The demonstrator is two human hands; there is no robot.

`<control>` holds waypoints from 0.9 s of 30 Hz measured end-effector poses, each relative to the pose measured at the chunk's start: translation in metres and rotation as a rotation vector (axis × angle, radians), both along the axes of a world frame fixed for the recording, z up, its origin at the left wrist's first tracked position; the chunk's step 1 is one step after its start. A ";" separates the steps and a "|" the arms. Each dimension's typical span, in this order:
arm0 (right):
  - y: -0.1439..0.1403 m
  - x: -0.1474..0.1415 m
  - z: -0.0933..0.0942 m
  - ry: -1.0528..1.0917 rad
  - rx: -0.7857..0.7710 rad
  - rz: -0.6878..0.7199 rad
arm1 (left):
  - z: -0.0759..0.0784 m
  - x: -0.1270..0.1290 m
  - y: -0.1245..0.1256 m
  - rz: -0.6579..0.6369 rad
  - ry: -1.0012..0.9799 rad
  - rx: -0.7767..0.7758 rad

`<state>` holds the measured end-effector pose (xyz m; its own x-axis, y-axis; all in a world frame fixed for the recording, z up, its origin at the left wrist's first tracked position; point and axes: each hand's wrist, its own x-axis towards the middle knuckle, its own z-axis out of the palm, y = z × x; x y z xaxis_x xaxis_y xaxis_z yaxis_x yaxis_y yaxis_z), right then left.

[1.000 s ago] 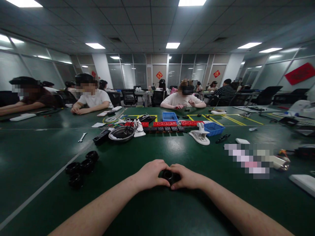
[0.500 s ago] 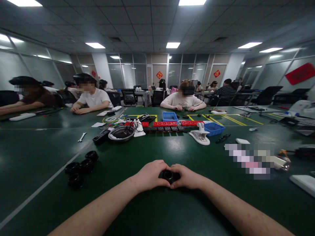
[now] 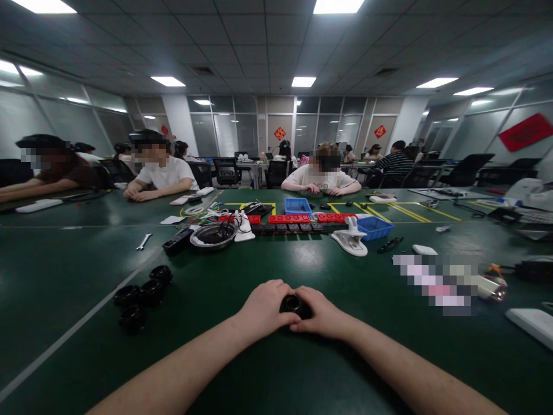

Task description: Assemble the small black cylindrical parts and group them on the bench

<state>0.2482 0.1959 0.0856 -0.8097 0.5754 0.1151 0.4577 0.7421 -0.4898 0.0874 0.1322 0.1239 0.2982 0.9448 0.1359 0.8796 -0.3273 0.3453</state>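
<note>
The round piece (image 3: pixel 303 312) at lower centre is glossy black, as are the rings (image 3: pixel 151 292) at lower left. The counter (image 3: pixel 259 374) is dark green, crossed by a pale grey line (image 3: pixel 82 323) at left and marked with yellow stripes (image 3: pixel 410 212) at centre right. Mid-frame, the power strips (image 3: pixel 289 218) are bright red, the bins (image 3: pixel 375 227) blue, the clip stand (image 3: pixel 352 243) white. The wrench (image 3: pixel 144 242) at centre left is silvery. Farther up, one shirt (image 3: pixel 166 174) at left is plain white; another (image 3: pixel 395 165), at right, is black with thin white horizontal stripes. The diamond signs (image 3: pixel 280 134) at upper centre are red with gold lettering; the banner (image 3: pixel 527 131) at upper right is red. The ceiling (image 3: pixel 242 46) is grey, gridded with dark lines.
</note>
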 end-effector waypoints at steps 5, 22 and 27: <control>0.012 0.009 0.009 0.003 -0.178 0.223 | 0.007 -0.011 0.004 -0.220 -0.057 -0.081; 0.011 0.008 0.006 -0.002 -0.156 0.193 | 0.004 -0.010 0.005 -0.238 -0.124 -0.130; 0.011 0.008 0.004 -0.007 -0.166 0.162 | 0.004 -0.011 0.004 -0.208 -0.128 -0.136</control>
<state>0.2566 0.2074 0.0896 -0.8935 0.4485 0.0237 0.3430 0.7155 -0.6086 0.0767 0.1364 0.1281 0.4762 0.8772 0.0613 0.7445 -0.4393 0.5027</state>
